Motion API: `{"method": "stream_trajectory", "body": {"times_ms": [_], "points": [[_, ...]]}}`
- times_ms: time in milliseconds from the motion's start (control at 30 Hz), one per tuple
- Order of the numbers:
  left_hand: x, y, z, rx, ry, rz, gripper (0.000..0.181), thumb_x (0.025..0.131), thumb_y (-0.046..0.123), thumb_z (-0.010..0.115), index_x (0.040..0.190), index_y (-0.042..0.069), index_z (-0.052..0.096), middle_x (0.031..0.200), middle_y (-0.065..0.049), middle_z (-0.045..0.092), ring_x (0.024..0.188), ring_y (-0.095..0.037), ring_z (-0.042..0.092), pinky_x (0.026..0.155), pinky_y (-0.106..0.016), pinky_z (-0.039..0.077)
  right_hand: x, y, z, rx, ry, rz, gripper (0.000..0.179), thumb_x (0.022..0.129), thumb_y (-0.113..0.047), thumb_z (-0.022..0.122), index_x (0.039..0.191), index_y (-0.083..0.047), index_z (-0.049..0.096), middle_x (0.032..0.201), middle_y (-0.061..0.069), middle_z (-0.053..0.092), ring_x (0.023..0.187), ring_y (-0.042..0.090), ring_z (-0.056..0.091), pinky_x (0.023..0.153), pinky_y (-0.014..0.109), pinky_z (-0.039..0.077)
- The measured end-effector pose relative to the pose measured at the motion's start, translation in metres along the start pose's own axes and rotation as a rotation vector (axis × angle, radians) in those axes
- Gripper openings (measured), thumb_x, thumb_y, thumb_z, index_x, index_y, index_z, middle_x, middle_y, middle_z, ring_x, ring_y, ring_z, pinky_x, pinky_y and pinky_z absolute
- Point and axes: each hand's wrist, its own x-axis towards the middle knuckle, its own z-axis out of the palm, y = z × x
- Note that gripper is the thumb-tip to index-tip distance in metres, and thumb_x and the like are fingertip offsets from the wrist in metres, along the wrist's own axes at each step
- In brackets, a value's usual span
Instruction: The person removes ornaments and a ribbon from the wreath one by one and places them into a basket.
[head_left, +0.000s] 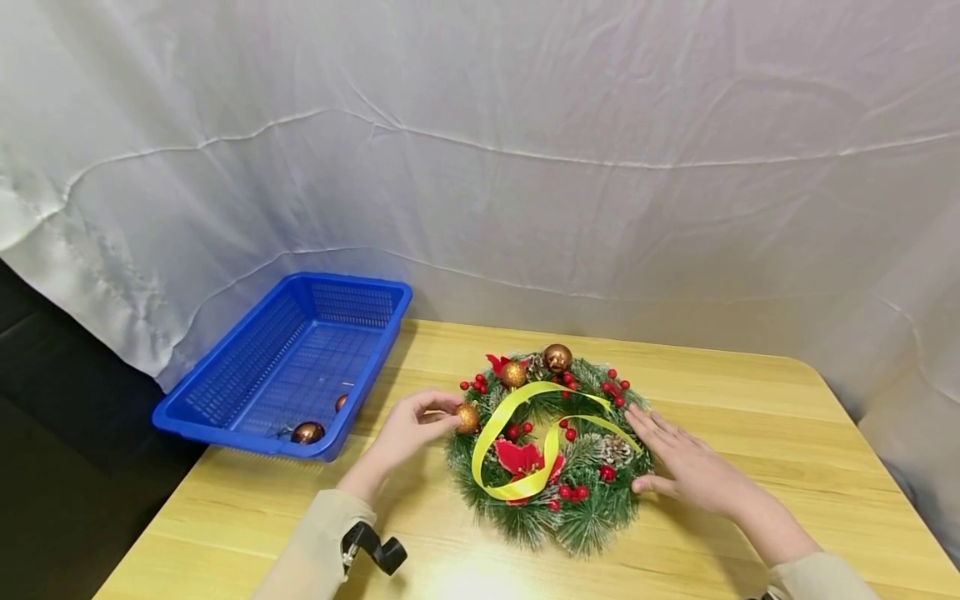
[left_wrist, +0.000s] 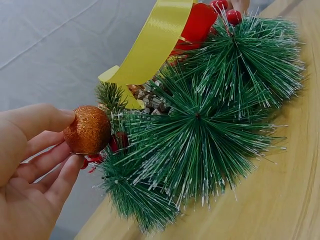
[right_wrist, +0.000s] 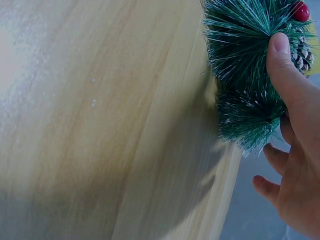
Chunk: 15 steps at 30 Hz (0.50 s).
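A green Christmas wreath (head_left: pixel 592 525) lies on the table, trimmed with red berries, pine cones and red flowers. Loops of yellow ribbon (head_left: pixel 491 433) lie across it. At the wreath's left edge my left hand (head_left: pixel 412 429) pinches a glittery copper bauble (left_wrist: pixel 87 130) between thumb and fingers. My right hand (head_left: pixel 693 467) touches the right edge of the wreath with extended fingers, its thumb (right_wrist: pixel 281 55) on the green needles. Near the wreath's back sit another glittery bauble (head_left: pixel 513 373) and a shiny brown bauble (head_left: pixel 557 357).
To the left stands a blue plastic basket (head_left: pixel 176 414), its near end reaching the table's left edge. Inside it lie a shiny brown bauble (head_left: pixel 307 432) and a second, partly hidden bauble (head_left: pixel 341 402). A pale curtain (head_left: pixel 525 208) hangs behind the wooden table (head_left: pixel 780 417).
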Motion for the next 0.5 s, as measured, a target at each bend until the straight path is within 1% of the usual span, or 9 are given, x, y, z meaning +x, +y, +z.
{"method": "stream_trajectory", "body": {"times_ms": [167,267,433,500], "points": [[-0.0023,-0.0009,0.0012,-0.016,-0.034,-0.004,0.037,0.086,0.009,0.069,0.121,-0.001,0.061,0.122,-0.017,0.060,0.108,-0.032,0.059,0.089,-0.029,0.051,-0.0005,0.0005,0.0001,0.006,-0.001,0.004,0.091,0.085,-0.058,0.056,0.153,-0.010,0.018,0.156,0.014,0.016,0.137,0.045,0.021,0.105,0.065,0.021],[-0.0033,-0.0018,0.0021,-0.012,-0.037,-0.006,0.038,0.086,0.011,0.070,0.121,-0.001,0.061,0.121,-0.016,0.061,0.108,-0.029,0.059,0.091,-0.030,0.050,-0.0007,0.0007,0.0002,0.009,0.000,0.005,0.091,0.085,-0.058,0.056,0.153,-0.011,0.018,0.156,0.014,0.016,0.137,0.044,0.020,0.105,0.065,0.021],[-0.0033,-0.0052,0.0031,-0.001,-0.052,-0.009,0.042,0.081,0.011,0.075,0.120,0.000,0.062,0.120,-0.014,0.061,0.108,-0.028,0.058,0.096,-0.031,0.047,-0.0009,0.0007,0.0007,0.015,0.002,0.004,0.090,0.085,-0.058,0.055,0.153,-0.012,0.017,0.157,0.013,0.015,0.137,0.044,0.021,0.105,0.065,0.022],[-0.0037,-0.0060,0.0033,0.003,-0.058,-0.015,0.043,0.080,0.011,0.077,0.119,0.001,0.062,0.120,-0.013,0.062,0.108,-0.027,0.058,0.096,-0.031,0.047,-0.0009,0.0008,0.0009,0.016,0.003,0.004,0.090,0.085,-0.058,0.055,0.153,-0.012,0.017,0.157,0.013,0.016,0.137,0.045,0.021,0.105,0.065,0.022]]}}
